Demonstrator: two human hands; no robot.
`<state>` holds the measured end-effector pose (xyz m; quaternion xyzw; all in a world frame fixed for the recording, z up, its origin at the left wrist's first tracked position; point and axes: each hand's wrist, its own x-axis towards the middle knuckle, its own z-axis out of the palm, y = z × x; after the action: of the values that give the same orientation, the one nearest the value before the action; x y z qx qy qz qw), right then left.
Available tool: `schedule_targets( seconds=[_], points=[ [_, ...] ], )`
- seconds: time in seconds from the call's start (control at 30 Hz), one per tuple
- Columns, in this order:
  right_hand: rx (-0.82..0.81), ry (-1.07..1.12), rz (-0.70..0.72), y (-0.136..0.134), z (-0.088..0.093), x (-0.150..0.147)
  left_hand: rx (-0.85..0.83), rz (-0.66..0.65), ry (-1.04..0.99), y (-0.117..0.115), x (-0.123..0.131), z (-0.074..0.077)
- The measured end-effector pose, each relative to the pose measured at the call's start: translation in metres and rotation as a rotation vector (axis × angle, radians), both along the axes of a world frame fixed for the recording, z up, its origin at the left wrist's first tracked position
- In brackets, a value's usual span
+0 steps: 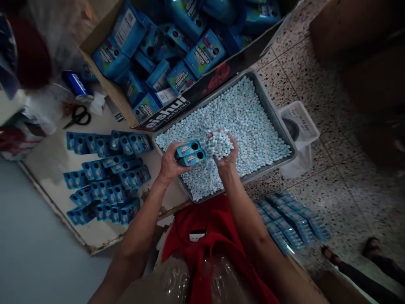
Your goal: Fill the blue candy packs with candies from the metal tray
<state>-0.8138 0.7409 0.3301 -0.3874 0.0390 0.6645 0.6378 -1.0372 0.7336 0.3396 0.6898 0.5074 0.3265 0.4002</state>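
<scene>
Since there's a carton of loose packs ahead of the left hand and a near-full tray under the right hand, lots to go imo; box rows stand left of both, left's got two boxes, right's cupping candies.

two hands: one left hand, one right hand. two small blue boxes in the left. one grey tray; its pale blue pellets are beyond counting. one carton, one pair of scissors, one blue can. standing boxes on the tabletop: well over twenty, overlapping. two feet of another person.
</scene>
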Motion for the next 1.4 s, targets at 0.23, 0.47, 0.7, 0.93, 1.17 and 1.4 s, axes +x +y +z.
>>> schedule_targets(
  seconds=[0.23,0.47,0.7,0.93,1.17,1.4],
  points=[
    [0.215,-0.275,0.104,0.000,0.072,-0.014,0.162,0.012,0.034,-0.008,0.015,-0.005],
    [0.324,-0.391,0.166,0.004,0.093,-0.018,0.089,-0.020,-0.023,-0.014,0.023,0.000],
    [0.383,-0.402,0.204,0.009,0.102,-0.014,0.040,-0.019,-0.018,-0.012,0.025,-0.001],
    [0.417,-0.482,0.250,0.008,0.103,-0.008,0.078,0.070,-0.036,-0.014,0.029,-0.013],
    [0.467,-0.602,0.268,0.005,0.091,-0.014,0.059,0.060,-0.061,-0.011,0.039,-0.022],
    [0.480,-0.601,0.351,-0.006,0.085,-0.022,-0.001,0.150,-0.062,-0.007,0.038,-0.024]
  ],
)
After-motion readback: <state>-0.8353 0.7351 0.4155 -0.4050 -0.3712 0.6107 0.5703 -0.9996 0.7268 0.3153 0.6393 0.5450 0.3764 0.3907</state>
